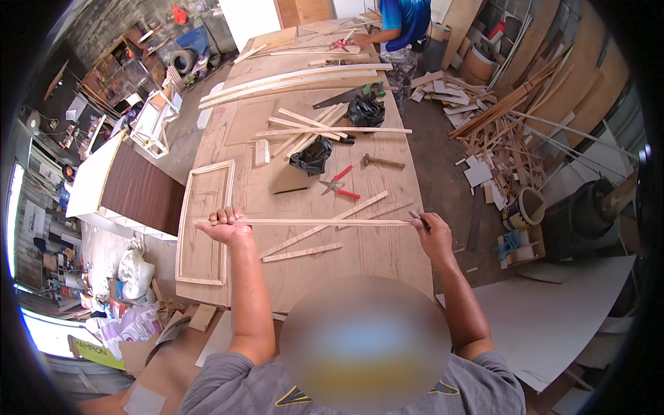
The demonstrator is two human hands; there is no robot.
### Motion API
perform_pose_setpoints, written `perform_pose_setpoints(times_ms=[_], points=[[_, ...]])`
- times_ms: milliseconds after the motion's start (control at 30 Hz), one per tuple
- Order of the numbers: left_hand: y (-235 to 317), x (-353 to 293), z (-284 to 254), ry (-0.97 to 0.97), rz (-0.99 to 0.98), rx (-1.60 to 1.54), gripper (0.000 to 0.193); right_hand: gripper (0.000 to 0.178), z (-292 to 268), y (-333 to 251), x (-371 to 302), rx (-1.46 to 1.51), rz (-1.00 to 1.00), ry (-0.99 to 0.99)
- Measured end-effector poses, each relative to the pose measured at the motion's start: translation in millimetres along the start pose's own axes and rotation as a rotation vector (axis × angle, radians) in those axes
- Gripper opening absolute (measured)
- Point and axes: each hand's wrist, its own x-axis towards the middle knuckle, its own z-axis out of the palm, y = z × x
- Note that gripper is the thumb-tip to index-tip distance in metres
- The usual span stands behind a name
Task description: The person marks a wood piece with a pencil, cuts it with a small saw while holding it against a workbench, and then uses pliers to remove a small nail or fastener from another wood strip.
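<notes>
A long thin wooden strip [318, 222] is held level above the plywood workbench [373, 256]. My left hand [225, 227] grips its left end, fingers curled over it. At the strip's right end my right hand [430, 232] pinches it, with a dark pencil-like tip showing at the fingers. Under the left hand lies a rectangular wooden frame [205, 221] on the bench. Two loose strips [324, 225] lie crossed on the plywood just below the held strip.
Red-handled pliers [339, 183], a hammer [380, 162] and two black plastic bags [312, 155] lie farther up the bench, with more strips and a handsaw [346, 97]. Another person in a blue shirt [404, 21] works at the far end. Scrap wood [498, 131] litters the floor at right.
</notes>
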Motion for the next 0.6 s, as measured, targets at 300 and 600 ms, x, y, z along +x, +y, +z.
perform_pose_setpoints(times_ms=[300,600], points=[[-6,19,-47,0.316,-0.027,0.072,0.062,0.033,-9,29,24,0.266,0.139,0.021],[-33,87,-189,0.434,-0.233,0.376,0.052,0.013,-9,-6,29,0.673,0.155,-0.025]])
